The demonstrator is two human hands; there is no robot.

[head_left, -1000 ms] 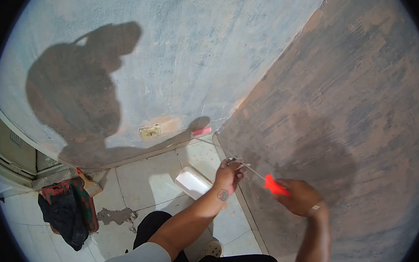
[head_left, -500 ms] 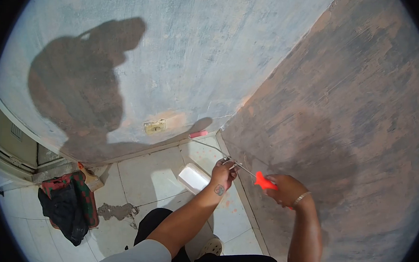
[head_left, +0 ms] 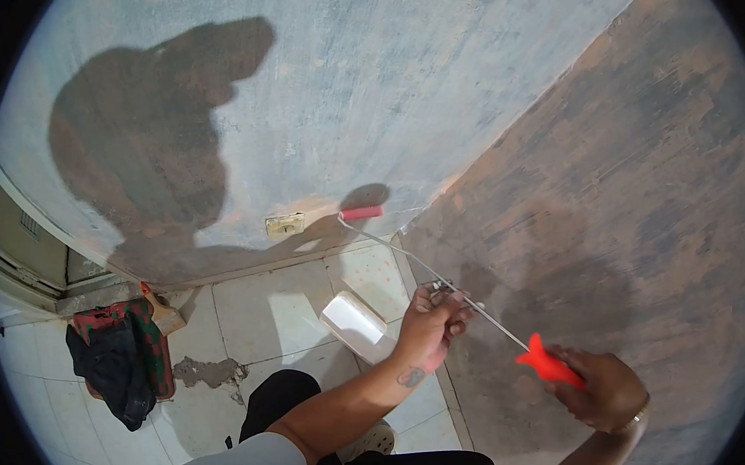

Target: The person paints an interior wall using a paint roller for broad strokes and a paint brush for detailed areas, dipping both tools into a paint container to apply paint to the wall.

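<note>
A small paint roller with a pink-red sleeve (head_left: 362,213) is held low against the bluish wall, right of the socket. Its orange handle (head_left: 554,365) is wrapped in my right hand (head_left: 599,390). My left hand (head_left: 437,323) closes its fingers round the middle of the thin metal rod (head_left: 414,256). Below the roller, left of my left forearm, a white rectangular tray (head_left: 353,318) lies on the tiles.
A yellowish wall socket (head_left: 286,225) is set low in the wall. On the floor at the left are a brush (head_left: 163,310) and a red-green container (head_left: 160,360) with black cloth (head_left: 112,370) over it. The brownish wall (head_left: 647,207) rises at the right.
The roller sleeve has moved slightly up the bluish wall. My right hand has shifted right and down with the handle, and my left hand has moved a little to the right.
</note>
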